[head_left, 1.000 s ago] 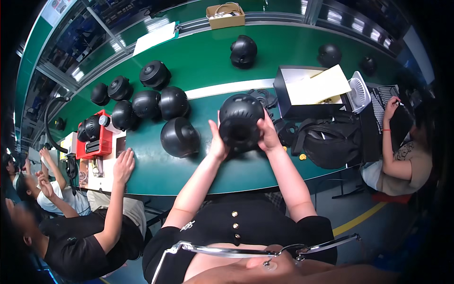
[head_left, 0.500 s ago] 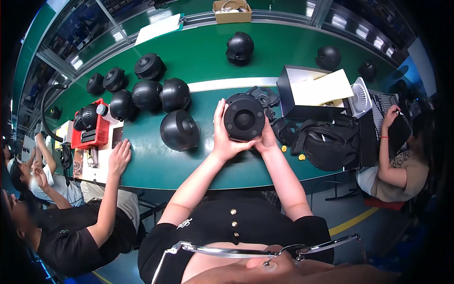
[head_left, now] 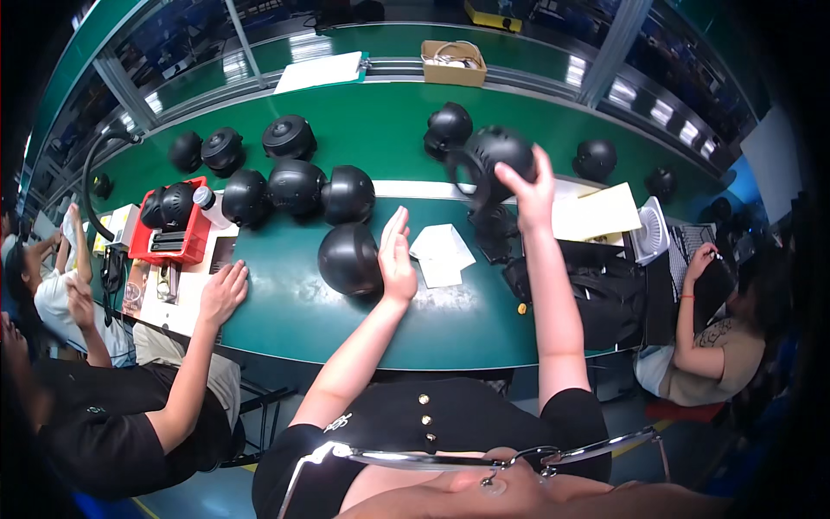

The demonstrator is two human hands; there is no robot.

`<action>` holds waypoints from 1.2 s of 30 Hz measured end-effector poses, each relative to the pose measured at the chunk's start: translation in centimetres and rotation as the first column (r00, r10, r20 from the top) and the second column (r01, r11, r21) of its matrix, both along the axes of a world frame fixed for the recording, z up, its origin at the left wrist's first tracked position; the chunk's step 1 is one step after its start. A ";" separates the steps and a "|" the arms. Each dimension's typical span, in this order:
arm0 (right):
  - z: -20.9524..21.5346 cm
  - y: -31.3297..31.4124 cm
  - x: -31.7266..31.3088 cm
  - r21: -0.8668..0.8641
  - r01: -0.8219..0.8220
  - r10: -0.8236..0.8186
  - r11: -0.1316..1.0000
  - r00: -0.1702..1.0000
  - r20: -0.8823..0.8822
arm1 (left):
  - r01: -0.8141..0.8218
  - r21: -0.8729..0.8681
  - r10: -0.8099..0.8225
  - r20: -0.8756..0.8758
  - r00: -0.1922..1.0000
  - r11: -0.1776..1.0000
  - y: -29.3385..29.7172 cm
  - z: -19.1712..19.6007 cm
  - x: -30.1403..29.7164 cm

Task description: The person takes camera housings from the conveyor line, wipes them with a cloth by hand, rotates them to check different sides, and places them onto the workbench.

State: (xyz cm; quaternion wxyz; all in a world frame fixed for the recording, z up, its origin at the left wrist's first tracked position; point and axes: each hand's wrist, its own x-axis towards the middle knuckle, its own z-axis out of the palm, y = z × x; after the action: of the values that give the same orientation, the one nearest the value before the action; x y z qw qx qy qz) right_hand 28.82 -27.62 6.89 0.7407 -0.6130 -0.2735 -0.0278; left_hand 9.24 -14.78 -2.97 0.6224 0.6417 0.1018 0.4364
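My right hand (head_left: 534, 192) grips a round black device (head_left: 501, 149) by its right side, raised toward the far side of the green worktable (head_left: 285, 324). A dark curved bracket (head_left: 469, 173) shows at the device's left; whether it is attached, I cannot tell. My left hand (head_left: 398, 264) is open, fingers straight and pointing away from me. Right beside it stands another black ball-shaped device (head_left: 350, 259); contact between them is unclear. Between my hands lies a creased white paper (head_left: 443, 253).
More black ball devices (head_left: 296, 187) stand at the left and along the far strip. A red bin (head_left: 192, 233) sits left. On the right are a yellow sheet (head_left: 601, 212), a white fan (head_left: 654, 229) and a black bag (head_left: 605, 303). A co-worker's hand (head_left: 225, 292) rests on the left edge.
The device has left the two-handed hold before me and moved right and away in my right hand. My left hand has let go and dropped toward the nearest ball. White paper now shows.
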 end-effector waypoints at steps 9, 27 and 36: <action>-2.8 8.8 12.9 -0.420 0.885 -0.192 0.198 0.456 0.869 | -0.041 0.426 0.088 -0.092 0.992 0.904 -1.7 0.8 0.1; -6.9 20.7 4.7 -0.572 0.373 -0.373 0.731 0.920 0.122 | -0.046 0.339 0.093 -0.125 0.988 0.939 -1.5 -0.7 0.6; -5.4 1.0 -4.9 -0.382 -0.326 0.408 0.865 0.900 0.157 | -0.077 -0.165 0.074 -0.023 0.997 0.983 -0.5 -1.3 1.0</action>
State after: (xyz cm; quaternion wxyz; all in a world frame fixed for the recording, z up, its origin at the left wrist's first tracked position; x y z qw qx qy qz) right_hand 23.95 -26.62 1.49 0.5757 -0.6622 -0.4708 0.0915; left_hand 10.22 -15.31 -4.32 0.6557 0.5871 0.1670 0.4444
